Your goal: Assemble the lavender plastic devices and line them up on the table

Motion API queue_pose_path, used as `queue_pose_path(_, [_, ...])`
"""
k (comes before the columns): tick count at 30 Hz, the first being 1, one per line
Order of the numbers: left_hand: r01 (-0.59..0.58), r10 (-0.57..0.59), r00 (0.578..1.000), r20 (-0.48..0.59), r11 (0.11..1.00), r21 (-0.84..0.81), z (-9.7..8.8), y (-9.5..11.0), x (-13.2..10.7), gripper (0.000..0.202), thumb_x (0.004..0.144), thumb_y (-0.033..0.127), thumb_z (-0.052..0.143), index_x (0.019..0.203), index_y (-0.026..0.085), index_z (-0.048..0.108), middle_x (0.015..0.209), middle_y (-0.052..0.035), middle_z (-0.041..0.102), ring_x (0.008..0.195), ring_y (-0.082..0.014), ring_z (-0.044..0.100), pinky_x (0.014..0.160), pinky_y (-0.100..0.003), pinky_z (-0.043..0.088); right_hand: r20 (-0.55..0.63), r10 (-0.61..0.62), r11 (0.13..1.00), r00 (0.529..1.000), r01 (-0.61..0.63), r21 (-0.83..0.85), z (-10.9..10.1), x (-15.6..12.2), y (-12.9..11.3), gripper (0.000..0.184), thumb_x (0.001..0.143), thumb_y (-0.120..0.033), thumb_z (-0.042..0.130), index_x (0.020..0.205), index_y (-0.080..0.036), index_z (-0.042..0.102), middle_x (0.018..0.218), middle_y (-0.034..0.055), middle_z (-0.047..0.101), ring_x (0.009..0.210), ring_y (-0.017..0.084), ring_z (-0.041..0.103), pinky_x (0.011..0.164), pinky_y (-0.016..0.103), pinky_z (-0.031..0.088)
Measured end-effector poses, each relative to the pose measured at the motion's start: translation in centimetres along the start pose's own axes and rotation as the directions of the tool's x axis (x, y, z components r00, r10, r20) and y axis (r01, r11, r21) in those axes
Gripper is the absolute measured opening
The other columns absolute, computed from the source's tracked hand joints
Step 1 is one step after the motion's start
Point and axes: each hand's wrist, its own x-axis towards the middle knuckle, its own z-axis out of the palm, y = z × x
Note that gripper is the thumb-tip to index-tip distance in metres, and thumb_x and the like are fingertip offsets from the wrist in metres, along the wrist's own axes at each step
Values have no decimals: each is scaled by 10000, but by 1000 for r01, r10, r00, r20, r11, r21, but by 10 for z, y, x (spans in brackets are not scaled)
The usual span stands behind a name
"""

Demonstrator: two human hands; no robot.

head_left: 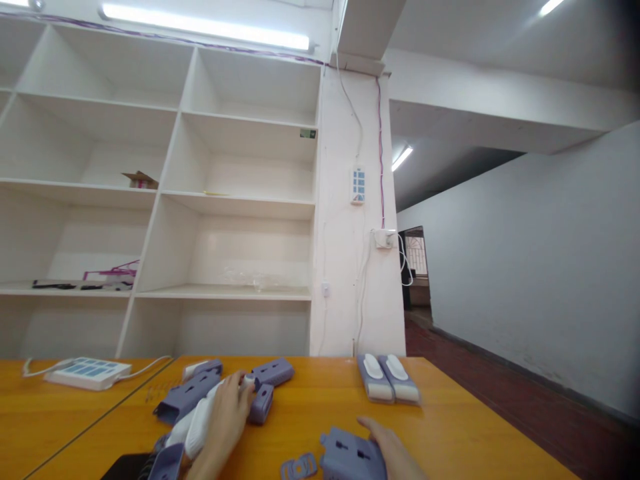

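Note:
My left hand (226,420) reaches forward over a heap of lavender plastic housings (187,395), fingers curled round a small white and lavender part (249,381) at the fingertips. A white curved piece (196,427) lies under that wrist. At the bottom edge my right hand (393,452) rests against a lavender housing (350,456) with slots in its top, thumb along the housing's right side. A flat lavender bracket (299,466) lies just left of that housing.
Two assembled lavender and white units (388,378) lie side by side further back on the orange table (450,427). A white power strip (87,372) with its cable sits at far left. White shelving (165,193) stands behind; the table's right edge drops to a dark red floor.

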Motion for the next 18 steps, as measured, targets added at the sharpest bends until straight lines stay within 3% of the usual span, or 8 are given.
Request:
queue_pose_path(3, [-111,55,986,-158,922,-371,-11,16,-7,493,926,482,414,1259,143,547,1247,-136,643,1183,-298,585,988,-400,462,-65,-41,985,997,51,163,-10,-5,-7,910,563,-324,820,1396,-145,500,1308,169,612,1194,326,584,1060,361,418])
queue_pose_path(6, [-165,74,983,-168,761,-627,-25,57,-27,502,880,556,523,1214,186,572,1175,-108,669,1088,-298,624,918,-396,503,-155,-4,947,988,53,316,-20,-8,-18,961,532,-283,852,1408,-196,468,1308,131,603,1218,337,565,1062,385,415])
queue_pose_path(9, [-80,116,993,-7,641,-764,-24,109,-58,496,897,586,507,1218,211,554,1049,-73,684,908,-241,661,685,-293,537,-215,14,849,977,102,518,-23,-7,-26,1018,550,-266,845,1451,-239,372,1242,99,617,1124,321,627,992,393,471])
queue_pose_path(12, [35,190,969,161,538,-842,0,146,-87,559,849,668,530,1121,185,602,892,-63,662,779,-213,646,522,-231,491,-270,-17,752,963,190,631,-19,-4,-29,1053,594,-301,841,1480,-249,273,1249,111,601,1104,308,641,946,373,504])
queue_pose_path(15, [111,207,949,236,482,-869,27,159,-104,638,758,742,587,1033,169,634,855,-65,647,712,-199,642,468,-215,483,-343,-31,733,939,255,631,-15,-1,-32,1059,650,-304,821,1500,-268,191,1313,128,575,1202,309,588,985,376,485])
queue_pose_path(18, [199,202,933,299,402,-894,41,161,-111,724,688,802,603,1043,172,630,821,-66,650,620,-193,642,390,-211,456,-351,-57,722,934,282,632,-15,-2,-38,976,713,-306,777,1494,-271,194,1303,133,597,1202,308,593,999,405,478])
